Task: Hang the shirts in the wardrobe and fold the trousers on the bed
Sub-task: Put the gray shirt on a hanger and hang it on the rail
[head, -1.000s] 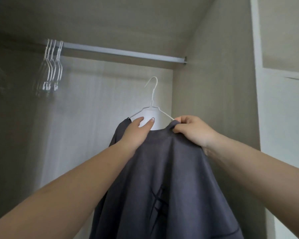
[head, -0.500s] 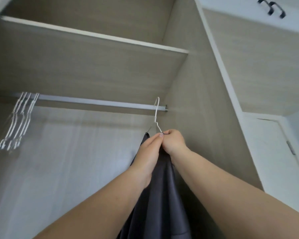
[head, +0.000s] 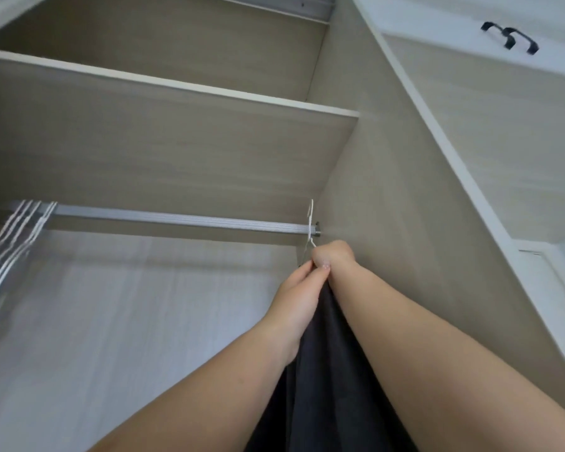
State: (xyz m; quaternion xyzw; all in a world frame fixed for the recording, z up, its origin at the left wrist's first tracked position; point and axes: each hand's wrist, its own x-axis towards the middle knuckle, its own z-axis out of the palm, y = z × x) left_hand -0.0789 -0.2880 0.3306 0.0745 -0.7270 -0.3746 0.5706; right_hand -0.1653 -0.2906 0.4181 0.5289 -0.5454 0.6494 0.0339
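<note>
A dark grey shirt (head: 320, 370) hangs edge-on from a white wire hanger (head: 310, 223) whose hook reaches over the right end of the metal wardrobe rail (head: 177, 220). Both hands meet just under the hook. My left hand (head: 297, 298) pinches the shirt's neck with fingers and thumb. My right hand (head: 331, 257) is curled round the hanger's neck and the collar, close to the wardrobe's right side wall. The hanger's shoulders are hidden inside the shirt.
Several bare white hangers (head: 10, 243) hang at the rail's left end. A shelf (head: 209, 93) runs above the rail. The wardrobe's side panel (head: 388, 207) is right beside my hands. Upper cabinet doors with black handles (head: 509, 40) are at top right.
The shirt was raised and turned edge-on, and its hanger hook went up to the rail's right end. My hands came together at the collar. The camera tilted upward.
</note>
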